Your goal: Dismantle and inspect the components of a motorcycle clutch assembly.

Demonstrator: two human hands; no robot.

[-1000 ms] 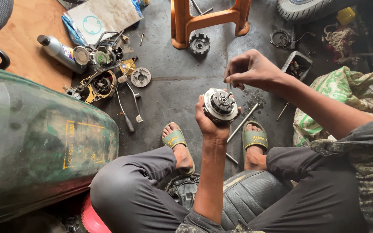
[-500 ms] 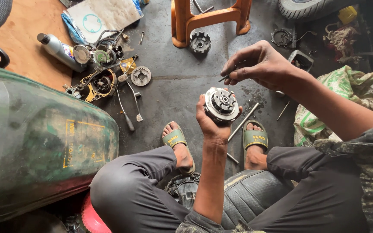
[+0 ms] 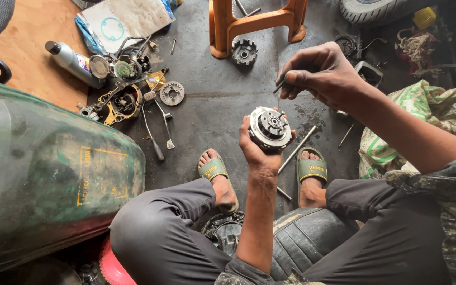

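Note:
My left hand point(image 3: 254, 150) grips a round metal clutch assembly point(image 3: 270, 128), face up, above the dark floor between my sandalled feet. My right hand point(image 3: 320, 71) hovers above and to the right of it, fingers pinched on a small dark bolt point(image 3: 279, 85) that points down toward the assembly. A gap separates the bolt from the assembly.
A long metal rod point(image 3: 297, 149) lies by my right foot. A toothed gear point(image 3: 244, 52) sits under an orange stool point(image 3: 259, 21). Engine parts, a sprocket plate point(image 3: 172, 93), a spray can point(image 3: 72, 62) and hand tools point(image 3: 153, 134) lie at the left. A green fuel tank point(image 3: 43, 169) stands near my left knee.
My right hand rose slightly and shifted left over the clutch assembly, the small bolt now showing in its fingertips. My left hand kept the assembly nearly still.

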